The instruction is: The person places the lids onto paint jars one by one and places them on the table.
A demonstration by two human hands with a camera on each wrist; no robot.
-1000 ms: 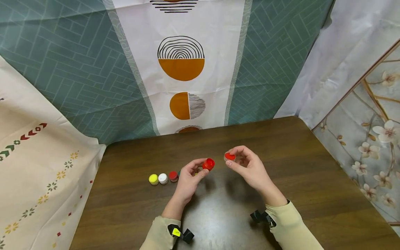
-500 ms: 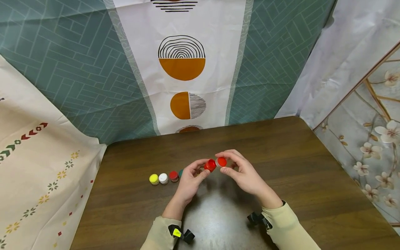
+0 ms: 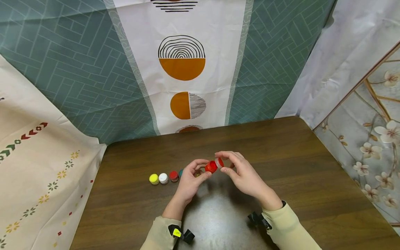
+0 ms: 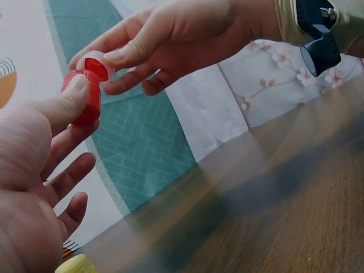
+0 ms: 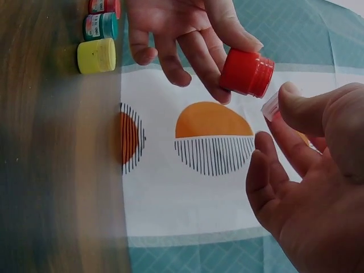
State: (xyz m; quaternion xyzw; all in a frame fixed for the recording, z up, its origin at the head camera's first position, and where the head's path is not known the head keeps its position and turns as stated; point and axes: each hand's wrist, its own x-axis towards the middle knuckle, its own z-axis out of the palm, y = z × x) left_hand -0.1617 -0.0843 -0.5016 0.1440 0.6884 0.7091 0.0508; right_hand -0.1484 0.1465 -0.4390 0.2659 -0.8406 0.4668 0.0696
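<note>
My left hand (image 3: 189, 178) pinches a small red paint jar (image 5: 245, 74) between thumb and fingers, its threaded mouth facing right. Between the thumb and fingers of my right hand (image 3: 245, 175) is the jar's clear-rimmed lid (image 4: 96, 65), red on the inside. The lid stands tilted right at the jar's mouth, its inner side toward the opening. Both are held up above the table. In the right wrist view my right thumb covers most of the lid.
On the brown table (image 3: 131, 208), left of my left hand, a row of capped paint jars holds a yellow one (image 3: 153, 179), a white one (image 3: 163, 178), a red one (image 3: 173, 176) and a teal one (image 5: 101, 26). A patterned cloth (image 3: 215, 69) hangs behind the table.
My right hand has come left with the lid, up to the jar's mouth, and the lid has tilted toward the opening. My left hand has stayed nearly still with the jar.
</note>
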